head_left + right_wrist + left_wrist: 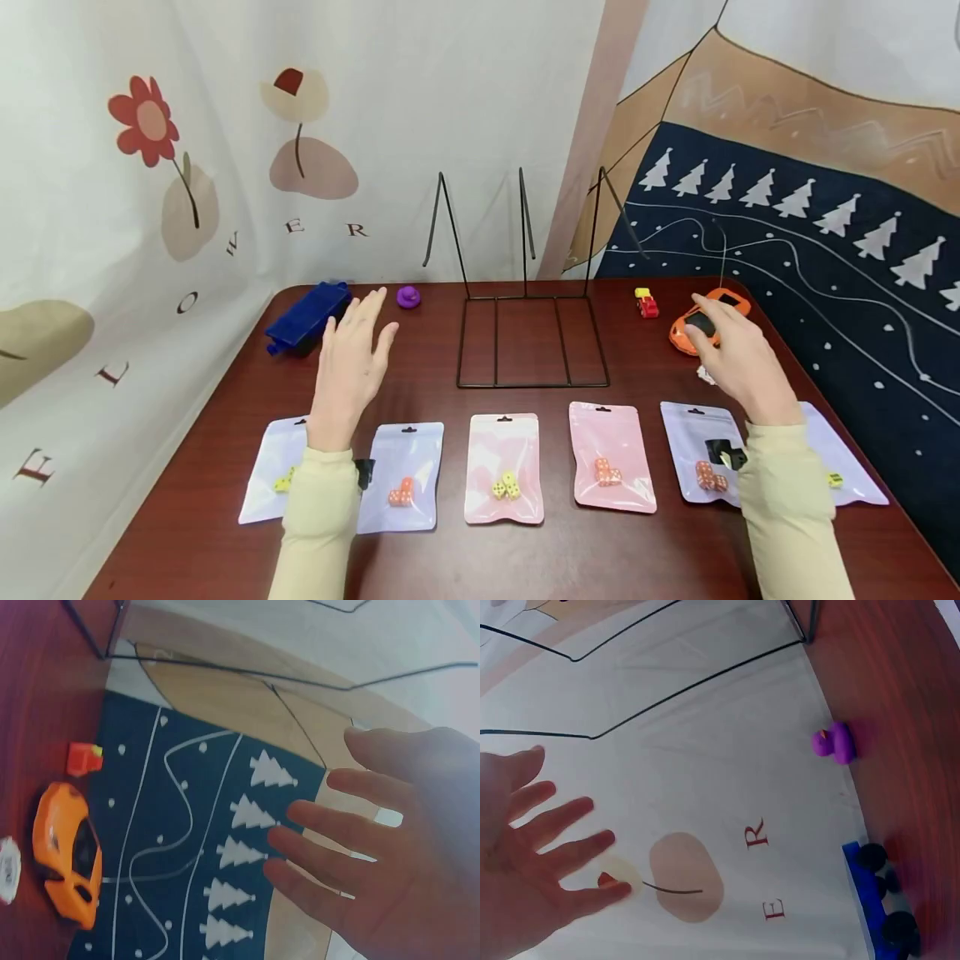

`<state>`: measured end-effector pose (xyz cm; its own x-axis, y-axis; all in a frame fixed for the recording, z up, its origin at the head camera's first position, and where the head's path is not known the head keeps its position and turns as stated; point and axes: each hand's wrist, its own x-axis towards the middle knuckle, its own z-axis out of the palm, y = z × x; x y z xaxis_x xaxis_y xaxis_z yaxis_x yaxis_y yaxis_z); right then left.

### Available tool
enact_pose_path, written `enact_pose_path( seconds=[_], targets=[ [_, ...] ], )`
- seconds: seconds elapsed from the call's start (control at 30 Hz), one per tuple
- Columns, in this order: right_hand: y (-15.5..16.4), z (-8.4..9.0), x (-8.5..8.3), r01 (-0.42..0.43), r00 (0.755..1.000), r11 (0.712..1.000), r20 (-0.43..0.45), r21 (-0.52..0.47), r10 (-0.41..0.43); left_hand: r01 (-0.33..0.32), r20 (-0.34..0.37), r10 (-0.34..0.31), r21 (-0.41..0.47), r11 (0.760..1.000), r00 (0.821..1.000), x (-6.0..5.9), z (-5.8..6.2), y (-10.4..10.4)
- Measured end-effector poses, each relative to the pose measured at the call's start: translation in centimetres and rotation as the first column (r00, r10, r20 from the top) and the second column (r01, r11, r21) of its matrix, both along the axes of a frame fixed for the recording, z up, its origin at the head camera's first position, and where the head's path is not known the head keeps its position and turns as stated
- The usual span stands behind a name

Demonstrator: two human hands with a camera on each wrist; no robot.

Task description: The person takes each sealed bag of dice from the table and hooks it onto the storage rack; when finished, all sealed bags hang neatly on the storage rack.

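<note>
Your left hand (pixel 351 360) hangs above the table (pixel 420 367) with its fingers straight and spread, gripping nothing. It is nearest the blue toy vehicle (pixel 307 318) at the back left, just beside it in the head view, though you cannot tell from there whether it touches. The left wrist view settles that: the palm (pixel 532 855) is held clear against the flower curtain (pixel 682 877), and the blue toy vehicle (pixel 874 896) sits apart at the lower right, showing black wheels that the head view does not reveal. The purple duck (pixel 408 297) stands behind your fingertips; from the wrist (pixel 834 742) you see its orange beak.

Your right hand (pixel 738 357) is also spread and holds nothing, its fingertips over the orange toy car (pixel 705 321) in the head view. The right wrist view shows the fingers (pixel 337 832) well clear of the orange toy car (pixel 69 853), and a small white round thing (pixel 7 868) beside the car that your hand mostly hides from the head camera. The small red and yellow toy (pixel 647 303) lies left of the car.

A black wire rack (pixel 528 333) stands between your hands. Six pouches with dice lie in a row along the near edge, your sleeves crossing the outer ones; the middle pink pouch (pixel 504 468) holds yellow dice.
</note>
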<state>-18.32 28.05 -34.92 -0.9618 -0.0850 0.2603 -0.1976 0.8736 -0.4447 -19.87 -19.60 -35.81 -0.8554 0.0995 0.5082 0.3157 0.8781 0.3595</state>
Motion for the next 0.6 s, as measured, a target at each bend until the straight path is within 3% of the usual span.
enact_pose_path(
  seconds=[0.13,0.3,0.4,0.6],
  targets=[
    [1.3,-0.4,1.1,0.004,0.998,1.0,-0.07,-0.02,-0.005,0.102,-0.17,-0.074,0.157,0.982,0.983,0.0,0.1,0.7],
    [3.2,-1.7,2.9,0.027,0.997,0.998,-0.067,-0.058,-0.031,0.284,-0.359,-0.177,0.27,0.92,0.916,-1.5,1.3,2.0],
    [4.2,-2.6,3.9,0.052,0.997,0.996,-0.046,-0.068,-0.056,0.363,-0.425,-0.222,0.287,0.886,0.877,-2.7,2.5,2.8],
    [5.5,-4.4,5.1,0.073,0.997,0.996,-0.008,-0.058,-0.074,0.431,-0.497,-0.256,0.275,0.859,0.829,-4.0,3.9,3.8]
  ],
)
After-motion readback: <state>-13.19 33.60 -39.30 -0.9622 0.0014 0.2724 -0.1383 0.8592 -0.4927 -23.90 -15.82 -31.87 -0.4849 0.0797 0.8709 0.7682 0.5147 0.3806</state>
